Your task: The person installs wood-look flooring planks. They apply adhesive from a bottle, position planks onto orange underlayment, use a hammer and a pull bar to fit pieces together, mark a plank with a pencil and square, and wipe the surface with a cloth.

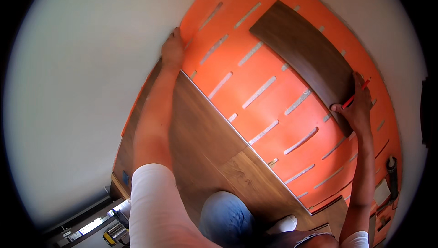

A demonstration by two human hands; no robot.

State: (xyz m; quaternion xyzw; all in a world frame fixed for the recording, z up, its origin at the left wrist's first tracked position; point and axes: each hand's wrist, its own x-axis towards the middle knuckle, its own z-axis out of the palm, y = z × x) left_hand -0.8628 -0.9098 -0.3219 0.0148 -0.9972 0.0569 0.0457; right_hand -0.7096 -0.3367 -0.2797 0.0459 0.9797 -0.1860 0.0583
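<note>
My left hand (172, 47), fingers curled and partly hidden, is at the wall-side edge of the orange slotted underlay (214, 56), above the corner of the laid brown planks (196, 129); what it grips is unclear. My right hand (358, 106) holds a red pencil (349, 100) and grips the near end of a loose dark plank (296, 42), which lies diagonally over the underlay. A thin pale strip edges the laid floor.
White wall (77, 74) borders the left. My jean-clad knee (223, 216) and socked foot (285, 224) are on the planks. A black cylindrical object (392, 175) lies at the right. Cut plank pieces (333, 213) sit lower right. A yellow-black tool (115, 233) shows lower left.
</note>
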